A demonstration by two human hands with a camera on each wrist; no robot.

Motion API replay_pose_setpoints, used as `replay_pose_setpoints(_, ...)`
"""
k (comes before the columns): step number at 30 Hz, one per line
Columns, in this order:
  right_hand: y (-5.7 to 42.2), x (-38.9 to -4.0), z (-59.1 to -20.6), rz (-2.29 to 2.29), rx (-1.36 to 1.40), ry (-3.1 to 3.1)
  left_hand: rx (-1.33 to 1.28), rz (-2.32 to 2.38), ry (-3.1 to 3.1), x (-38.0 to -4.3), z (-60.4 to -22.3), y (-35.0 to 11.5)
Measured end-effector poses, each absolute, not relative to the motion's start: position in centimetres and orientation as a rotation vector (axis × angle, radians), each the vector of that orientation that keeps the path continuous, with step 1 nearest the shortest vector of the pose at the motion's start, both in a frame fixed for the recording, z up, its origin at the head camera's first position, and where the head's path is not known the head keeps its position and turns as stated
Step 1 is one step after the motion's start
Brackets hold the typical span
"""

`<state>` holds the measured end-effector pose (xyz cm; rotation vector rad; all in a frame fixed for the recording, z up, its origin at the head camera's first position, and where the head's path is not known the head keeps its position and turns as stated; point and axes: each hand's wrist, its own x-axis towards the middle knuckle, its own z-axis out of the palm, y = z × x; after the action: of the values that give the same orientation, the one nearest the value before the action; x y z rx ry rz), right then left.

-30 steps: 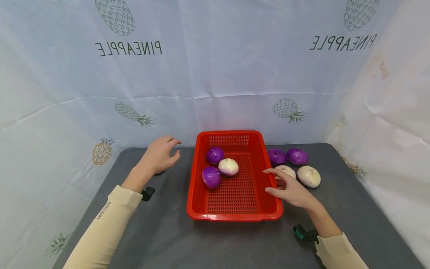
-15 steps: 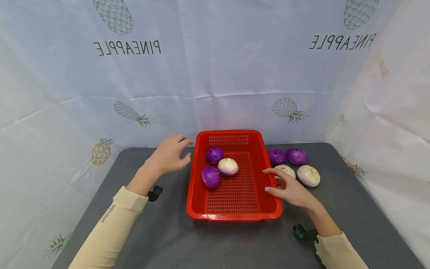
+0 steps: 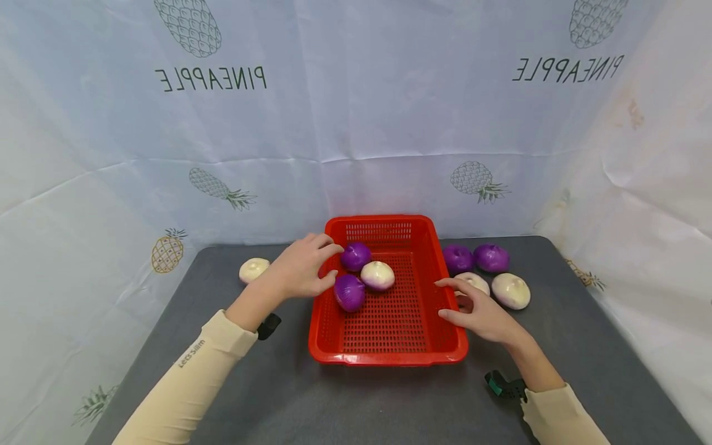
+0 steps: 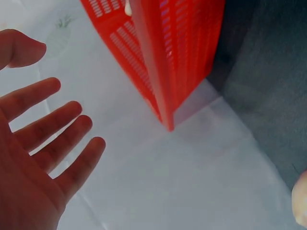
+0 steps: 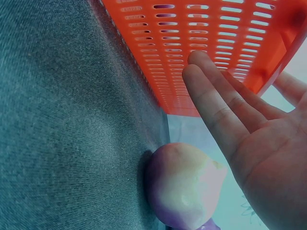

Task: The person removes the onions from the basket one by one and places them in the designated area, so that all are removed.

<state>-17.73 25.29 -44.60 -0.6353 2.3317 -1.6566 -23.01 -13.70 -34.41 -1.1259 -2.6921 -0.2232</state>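
Red basket (image 3: 389, 359), dead centre on the grey table (image 3: 334, 408), and it's framed by two hands! Inside, on its left side, a far purple onion (image 3: 356, 256), a near purple onion (image 3: 350, 293), and tucked just to their right a white onion (image 3: 377, 275), purple blushing at its base. Over on the left, the left hand (image 3: 297, 270) reaches across the basket's left rim, fingers apart, thumb well away from the rest, its tips just beside the two purple onions from the head view. The left wrist view backs it up: fingers spread and fairly straight, palm bare. Behind that forearm, at the far left of the table, lies another white onion (image 3: 254, 271). Swing to the right: the right hand (image 3: 481, 318) is at the basket's right wall, fingers apart and nearly straight alongside the slots; whether they press on the plastic, I cannot tell. Beyond it, a cluster of four: two purple onions (image 3: 492, 258) at the far side, two pale onions (image 3: 511, 292) nearer, one partly hidden by that hand. Cream sleeves (image 3: 194, 371) on both arms, and at the far side a white cloth (image 3: 356, 123) printed with pineapples
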Motion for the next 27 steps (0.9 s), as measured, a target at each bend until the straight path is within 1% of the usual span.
replay_pose_setpoints(11, 25.3, -17.7, -44.7, -1.661, -0.640, 2.334, -1.163, -0.115, -2.823, -22.5, -35.5, -12.2)
replay_pose_setpoints(20, 25.4, -17.8, -44.8, -1.659, -0.648, 2.333, -1.258, -0.051, -2.832, -22.8, -36.9, -11.1)
replay_pose_setpoints(27, 25.3, -17.8, -44.8, -1.661, -0.640, 2.328, -1.278, 0.082, -2.836, -22.9, -37.9, -10.3)
